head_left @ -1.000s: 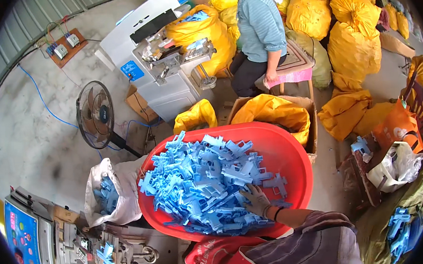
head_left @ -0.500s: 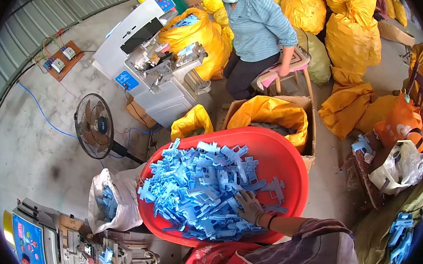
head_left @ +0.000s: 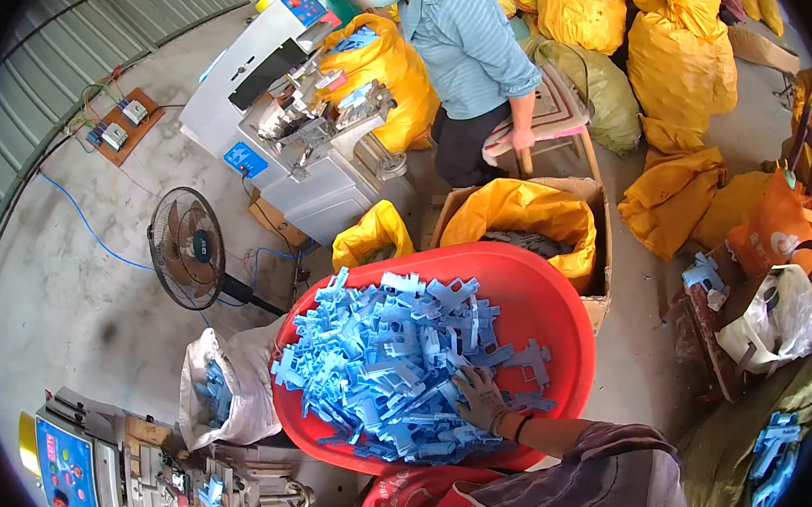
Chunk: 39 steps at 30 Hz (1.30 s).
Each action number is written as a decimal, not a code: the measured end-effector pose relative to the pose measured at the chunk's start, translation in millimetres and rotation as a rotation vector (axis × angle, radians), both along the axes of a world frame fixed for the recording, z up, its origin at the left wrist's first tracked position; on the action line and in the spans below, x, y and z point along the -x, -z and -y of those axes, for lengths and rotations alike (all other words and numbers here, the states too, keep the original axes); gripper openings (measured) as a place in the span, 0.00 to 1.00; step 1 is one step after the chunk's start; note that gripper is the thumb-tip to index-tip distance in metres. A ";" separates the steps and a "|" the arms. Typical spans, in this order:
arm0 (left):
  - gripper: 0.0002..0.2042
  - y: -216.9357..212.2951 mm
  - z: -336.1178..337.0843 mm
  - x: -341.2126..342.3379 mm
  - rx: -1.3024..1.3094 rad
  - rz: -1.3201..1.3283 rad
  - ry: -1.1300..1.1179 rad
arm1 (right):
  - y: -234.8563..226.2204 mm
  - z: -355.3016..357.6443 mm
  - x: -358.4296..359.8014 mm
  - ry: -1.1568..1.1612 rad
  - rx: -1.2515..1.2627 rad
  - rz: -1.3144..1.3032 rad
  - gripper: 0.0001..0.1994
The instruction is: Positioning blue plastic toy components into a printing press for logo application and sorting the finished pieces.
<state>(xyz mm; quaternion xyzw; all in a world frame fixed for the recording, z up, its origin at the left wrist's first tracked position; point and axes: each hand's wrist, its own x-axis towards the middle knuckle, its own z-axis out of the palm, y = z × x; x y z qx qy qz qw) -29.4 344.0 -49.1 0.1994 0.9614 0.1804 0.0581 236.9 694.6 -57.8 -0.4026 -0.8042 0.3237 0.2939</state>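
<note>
Resting palm-down, the right hand (head_left: 480, 397) lies with fingers spread apart on a loose heap of light blue moulded plastic parts (head_left: 391, 369) that fills a wide red plastic basin (head_left: 549, 314). No left hand is visible. Because the interlocked pieces are piled above the rim at the left, a careless pull could probably spill them toward the white sack (head_left: 237, 414) beside it.

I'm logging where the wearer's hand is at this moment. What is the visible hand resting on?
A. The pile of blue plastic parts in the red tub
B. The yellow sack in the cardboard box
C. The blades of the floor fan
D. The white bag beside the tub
A: the right hand lies flat on the blue plastic parts heaped inside the red tub.
</note>
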 end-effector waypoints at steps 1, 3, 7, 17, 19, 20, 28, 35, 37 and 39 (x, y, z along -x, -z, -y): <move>0.12 -1.1 -0.3 0.0 0.001 -0.001 -0.001 | 0.1 -0.1 0.0 0.007 0.011 0.004 0.31; 0.12 -2.9 -0.3 -0.4 0.010 0.002 0.001 | 1.0 -0.1 0.4 0.003 0.006 -0.003 0.31; 0.12 -5.7 0.2 -1.6 0.022 0.003 0.002 | 4.5 0.0 1.2 0.009 0.019 0.020 0.32; 0.12 -10.0 5.5 -4.2 0.040 0.011 0.001 | 9.1 -1.0 1.5 0.010 -0.048 -0.020 0.31; 0.12 -10.5 7.4 -4.9 0.041 0.014 0.001 | 8.1 -1.0 1.1 0.008 -0.028 -0.018 0.31; 0.12 -10.7 7.8 -4.9 0.042 0.014 0.000 | 7.6 -0.8 1.0 0.015 -0.048 -0.022 0.31; 0.12 -11.6 20.0 -6.0 0.040 0.026 0.007 | 15.1 -2.7 3.4 0.004 -0.018 -0.016 0.31; 0.12 1.3 44.7 -6.6 -0.016 0.045 -0.001 | 34.4 -20.7 11.0 0.049 0.228 -0.153 0.34; 0.12 7.7 53.6 -7.1 -0.033 0.048 0.003 | 36.3 -25.9 14.0 0.041 0.209 -0.079 0.32; 0.12 15.9 64.3 -7.8 -0.052 0.056 0.000 | 35.1 -29.3 16.0 0.045 0.162 -0.071 0.31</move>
